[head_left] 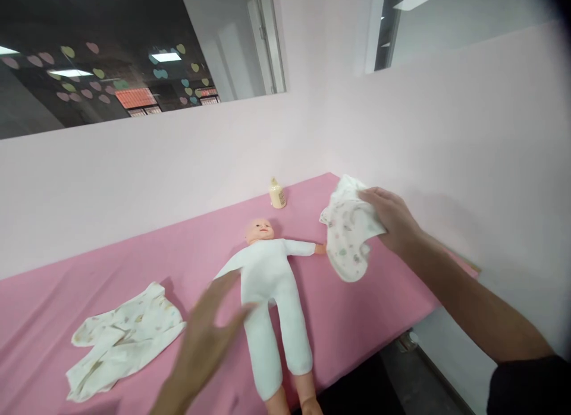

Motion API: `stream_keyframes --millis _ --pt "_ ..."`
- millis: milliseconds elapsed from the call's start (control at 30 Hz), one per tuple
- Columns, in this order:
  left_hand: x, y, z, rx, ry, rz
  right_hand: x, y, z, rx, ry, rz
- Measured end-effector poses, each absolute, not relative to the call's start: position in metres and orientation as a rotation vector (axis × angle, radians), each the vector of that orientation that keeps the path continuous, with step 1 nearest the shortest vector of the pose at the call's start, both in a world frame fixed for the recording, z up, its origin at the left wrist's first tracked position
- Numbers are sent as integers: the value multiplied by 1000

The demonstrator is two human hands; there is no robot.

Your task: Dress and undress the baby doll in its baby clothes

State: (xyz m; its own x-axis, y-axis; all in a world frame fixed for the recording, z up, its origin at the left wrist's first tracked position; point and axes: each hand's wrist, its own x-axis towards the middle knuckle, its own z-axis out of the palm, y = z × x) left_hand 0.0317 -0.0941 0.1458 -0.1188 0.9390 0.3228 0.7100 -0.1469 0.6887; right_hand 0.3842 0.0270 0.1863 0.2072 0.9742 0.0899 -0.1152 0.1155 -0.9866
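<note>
fingers [373,195] of the right hand [392,222] pinching a printed cloth [350,233] above the table's [383,296] far right corner, left hand [209,332] fingers spread, blurred, perhaps touching the doll [267,272] mid-table, another garment [120,338] near the left edge, bottle [277,193] at the far edge

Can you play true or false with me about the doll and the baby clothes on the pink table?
1. The doll lies on its back on the pink table. True.
2. The right hand holds a printed baby garment in its grip. True.
3. The left hand holds the bottle. False: the bottle stands alone by the wall, and the left hand is open beside the doll.
4. The doll wears a blue suit. False: its suit is white.
5. Another piece of clothing lies flat to the left of the doll. True.
</note>
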Motion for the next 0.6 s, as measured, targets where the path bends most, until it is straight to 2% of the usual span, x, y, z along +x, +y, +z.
stream_keyframes --millis 100,200,300,467,600 --pt "100 -78 152 2131 1483 998 325 -6 206 -960 -1071 1285" --pt "131 -63 167 2133 1456 1164 294 -28 209 -803 -1239 1396" --pt "121 -55 182 1985 1515 1292 288 -40 206 -696 -1382 1238" --pt "85 -56 199 1531 1545 1582 278 -54 178 -834 -1780 878" --pt "70 -68 211 1274 1435 1539 257 -52 149 -897 -2075 666"
